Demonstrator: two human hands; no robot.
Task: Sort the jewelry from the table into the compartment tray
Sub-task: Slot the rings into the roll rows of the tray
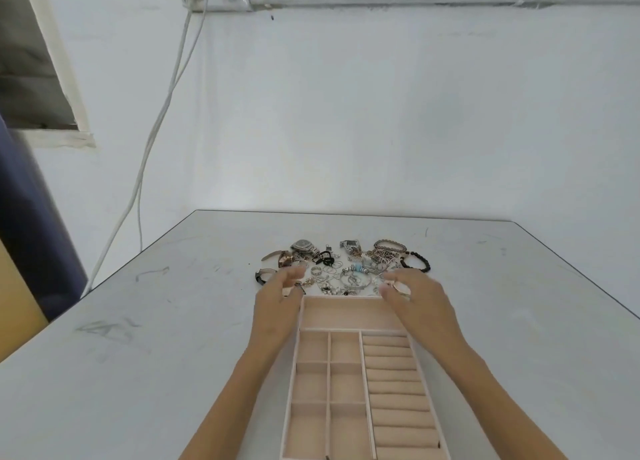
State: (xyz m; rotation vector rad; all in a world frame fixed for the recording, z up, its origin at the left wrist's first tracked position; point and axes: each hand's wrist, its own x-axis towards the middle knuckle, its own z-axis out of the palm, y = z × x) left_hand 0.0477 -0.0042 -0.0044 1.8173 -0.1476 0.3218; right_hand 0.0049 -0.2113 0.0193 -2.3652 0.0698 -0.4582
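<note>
I see jewelry pile [346, 269] on counter [138, 321], just beyond compartment tray [346, 312], left hand [278, 295] fingers loosely spread, holding nothing, right hand [417, 298] fingers curled at pile edge, grasp undeterminable

Mixed jewelry [346, 267] (watches, rings, bracelets) heaped just beyond far rim of pink compartment tray [341, 315].
</note>
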